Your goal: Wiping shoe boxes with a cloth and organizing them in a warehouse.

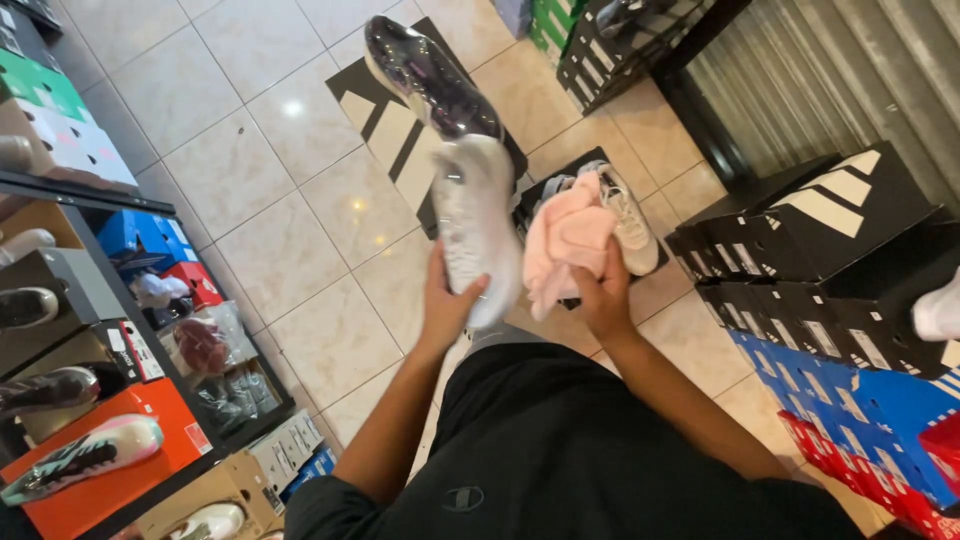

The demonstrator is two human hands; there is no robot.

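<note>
Black shorts (560,440) of the seated person fill the near centre, with both forearms reaching far from them over the tiled floor (270,200).

Left hand (447,300): fingers closed around the near end of a white shoe (475,225), thumb on its right edge. Shoe held off the floor, long axis running near to far, slightly blurred. Beyond its far end, just touching or overlapping in view, lies a dark glossy shoe sole (430,75); cannot tell whether the two are in contact.

Right hand (603,290): closed on a bunched pink cloth (565,240), which rises from the fist and sits just right of the white shoe, near its side; contact between cloth and shoe cannot be confirmed.

Behind the cloth, a second pale shoe (630,220) lies in an open black box (545,195) on the floor. A black lid with white stripes (395,135) lies flat under the raised shoe, further off.

Left: shelving (100,330) with boxes and displayed shoes, including one on an orange box (120,470). Right: stacked black boxes (830,240) and blue boxes (850,400).
</note>
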